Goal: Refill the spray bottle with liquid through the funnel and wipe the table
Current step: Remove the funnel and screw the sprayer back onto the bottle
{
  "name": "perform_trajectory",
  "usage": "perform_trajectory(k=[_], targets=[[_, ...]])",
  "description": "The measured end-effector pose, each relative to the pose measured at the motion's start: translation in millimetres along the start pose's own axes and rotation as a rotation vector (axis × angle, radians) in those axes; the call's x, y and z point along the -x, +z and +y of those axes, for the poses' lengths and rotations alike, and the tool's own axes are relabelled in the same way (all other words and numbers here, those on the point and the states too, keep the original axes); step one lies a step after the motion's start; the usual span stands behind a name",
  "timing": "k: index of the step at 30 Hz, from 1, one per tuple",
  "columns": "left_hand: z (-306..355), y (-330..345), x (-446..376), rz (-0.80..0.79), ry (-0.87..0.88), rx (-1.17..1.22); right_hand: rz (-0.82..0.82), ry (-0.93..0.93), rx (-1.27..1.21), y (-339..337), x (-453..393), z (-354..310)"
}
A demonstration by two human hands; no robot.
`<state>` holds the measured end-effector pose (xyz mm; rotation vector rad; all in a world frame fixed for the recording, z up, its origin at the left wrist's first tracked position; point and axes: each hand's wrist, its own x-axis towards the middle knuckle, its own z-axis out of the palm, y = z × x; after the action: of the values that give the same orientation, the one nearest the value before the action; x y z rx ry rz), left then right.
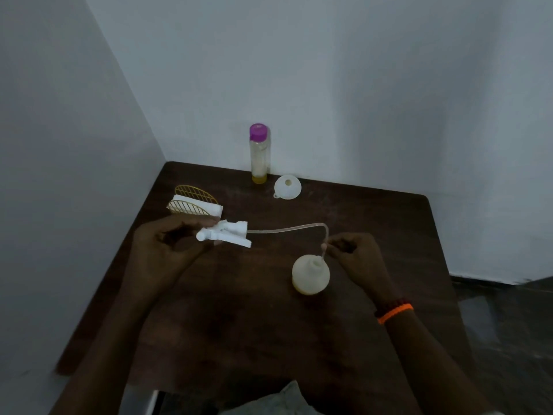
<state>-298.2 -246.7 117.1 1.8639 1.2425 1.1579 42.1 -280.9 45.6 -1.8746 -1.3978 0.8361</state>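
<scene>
Head view: spray bottle (pixel 310 274) upright on table (pixel 269 324), right of centre, neck open, pale yellowish through its wall, fill level not readable. Spray head (pixel 223 233) off the bottle, pinched in left hand (pixel 167 250), fingers curled round it, held above table with a bit of white tissue. Dip tube (pixel 287 228) arcs from spray head across to bottle neck; lower end pinched by right hand (pixel 356 259), thumb and forefinger closed on tube just above neck, other fingers curled. Tube tip at or inside neck, cannot tell which. Funnel (pixel 288 187) lying mouth-up on table near back wall, well apart from spray bottle, not seated in neck. Refill bottle (pixel 259 154), purple cap on, upright beside funnel, thin yellow layer at bottom, rest looks near empty. Gold wire napkin holder (pixel 194 200) with white tissues, back left, near left hand. Orange band on right wrist. Judgement: either head being pulled before filling or being refitted after; pale content hints the latter. Wipe looks not yet done.
</scene>
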Motion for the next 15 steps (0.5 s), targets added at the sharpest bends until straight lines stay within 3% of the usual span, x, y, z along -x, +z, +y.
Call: perform_trajectory(k=[4, 8, 15], targets=[[-9.1, -5.6, 7.8, -0.065, -0.095, -0.056, 0.038, 0.000, -0.025, 9.6, -1.8, 8.3], [7.3, -8.9, 17.7, -0.131, 0.039, -0.025, 0.008, 0.028, -0.026, 17.0, -2.2, 14.5], [27.1, -4.5, 29.6, -0.367, 0.117, -0.016, -0.082, 0.084, -0.048, 17.7, 5.4, 28.0]])
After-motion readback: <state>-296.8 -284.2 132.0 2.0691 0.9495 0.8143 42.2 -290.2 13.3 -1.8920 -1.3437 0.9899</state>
